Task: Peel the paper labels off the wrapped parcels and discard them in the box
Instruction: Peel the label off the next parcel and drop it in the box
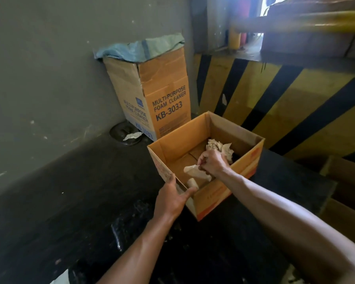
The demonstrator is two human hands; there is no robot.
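A tall foam-cleaner carton (166, 95), with a blue-green cloth (139, 47) draping over its top, is standing in the corner behind the open cardboard box (213, 198). A yellow-and-black striped wall (275, 103) is closing off the right. The box is sitting on a dark, rough worktop (70, 191). The left hand (171, 198) is gripping its near rim. The right hand (212, 161) is pinching a crumpled paper label (195, 172) inside the box, beside more wadded paper (219, 147). A glossy black parcel (119, 230) is lying nearer the person.
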